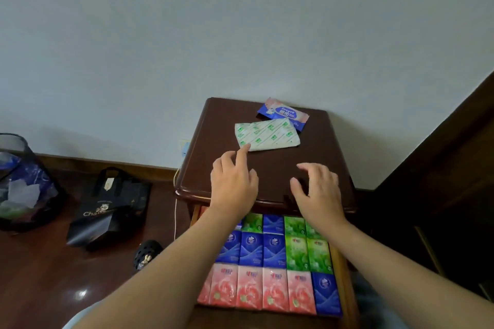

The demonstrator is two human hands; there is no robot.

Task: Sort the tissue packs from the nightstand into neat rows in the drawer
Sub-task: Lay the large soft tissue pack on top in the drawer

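The fingers (244, 151) of the left hand (232, 184) were spread, one fingertip touching the green-and-white pack (267, 134); the right hand (316, 188) was held loosely apart, empty. The drawer (338, 256) was nearly filled with rows; two packs were left far on the nightstand (307, 165).

Under your hands the nightstand (267, 168) is dark polished wood — smooth, faintly glossy. Past your left fingertips lies a white-and-green pack (267, 135) in soft crinkled plastic film. Below your wrists, the drawer's tissue packs (272, 270) wear shiny plastic wrap — the floor (40, 288) to your left gleams.
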